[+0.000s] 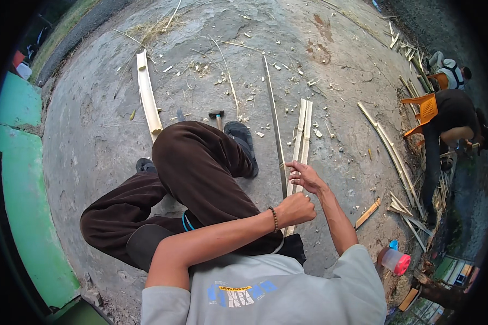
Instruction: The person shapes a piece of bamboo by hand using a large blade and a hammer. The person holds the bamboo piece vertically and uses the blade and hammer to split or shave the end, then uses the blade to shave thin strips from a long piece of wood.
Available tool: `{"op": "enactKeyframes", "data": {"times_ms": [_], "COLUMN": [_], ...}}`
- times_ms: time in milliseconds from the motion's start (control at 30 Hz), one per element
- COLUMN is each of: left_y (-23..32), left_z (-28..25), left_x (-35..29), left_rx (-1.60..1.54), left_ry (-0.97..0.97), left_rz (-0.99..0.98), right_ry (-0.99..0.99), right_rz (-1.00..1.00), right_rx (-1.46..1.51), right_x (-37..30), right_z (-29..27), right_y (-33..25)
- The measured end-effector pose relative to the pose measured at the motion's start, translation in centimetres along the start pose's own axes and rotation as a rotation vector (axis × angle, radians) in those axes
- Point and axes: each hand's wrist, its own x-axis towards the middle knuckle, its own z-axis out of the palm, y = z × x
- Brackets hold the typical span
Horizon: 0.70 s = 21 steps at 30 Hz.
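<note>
A long, narrow bamboo strip [275, 119], dark along one side, runs away from me from close to my hands. My right hand [305, 177] has its fingertips closed at the strip's edge, with the index finger touching it. Nearer to me, my left hand [297, 210], with a beaded bracelet at the wrist, is closed in a fist beside the strip's near end. What lies inside that fist is hidden. Pale split bamboo pieces [303, 130] lie just right of the strip, and partly pass beneath my hands. My bent leg [200, 179] is to the left.
A halved bamboo length [146, 92] lies at the left, near a hammer [217, 116]. Shavings litter the concrete. Long bamboo strips [393, 151] and a red-lidded clear container [396, 261] are on the right. Beyond, another person [455, 119] sits on an orange chair [423, 111].
</note>
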Motion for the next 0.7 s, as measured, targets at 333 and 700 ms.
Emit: {"op": "enactKeyframes", "data": {"times_ms": [333, 700], "left_y": [0.4, -6.1], "left_z": [-16.0, -30.4], "left_x": [-7.5, -28.7], "left_rx": [-0.356, -0.013], "left_ry": [0.406, 0.658], "left_rz": [0.046, -0.685], "right_ry": [0.257, 0.541], "right_rz": [-0.302, -0.194], "right_rx": [-0.994, -1.089], "right_x": [8.4, 15.7], "right_z": [-0.1, -2.5], "right_y": [10.6, 10.7]}}
